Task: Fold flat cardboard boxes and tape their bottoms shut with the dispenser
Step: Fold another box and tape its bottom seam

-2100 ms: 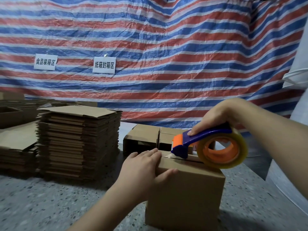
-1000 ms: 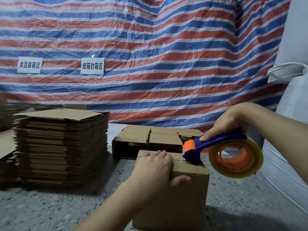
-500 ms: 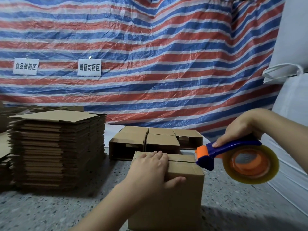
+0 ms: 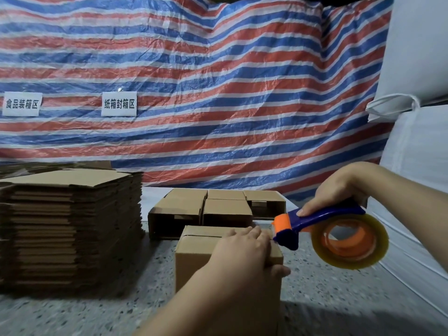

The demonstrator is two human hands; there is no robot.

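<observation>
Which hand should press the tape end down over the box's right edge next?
Left. The left hand already rests on the box top, its fingertips at the right edge beside the dispenser. The right hand is occupied gripping the dispenser handle, just off that edge.

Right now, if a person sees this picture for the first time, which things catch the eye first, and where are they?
First comes the blue and orange tape dispenser with its clear tape roll, gripped by the right hand at the right edge of the small brown cardboard box, which the left hand presses from above. Behind hangs a red, white and blue striped tarp, and at the left stands a tall stack of flat cardboard sheets.
</observation>
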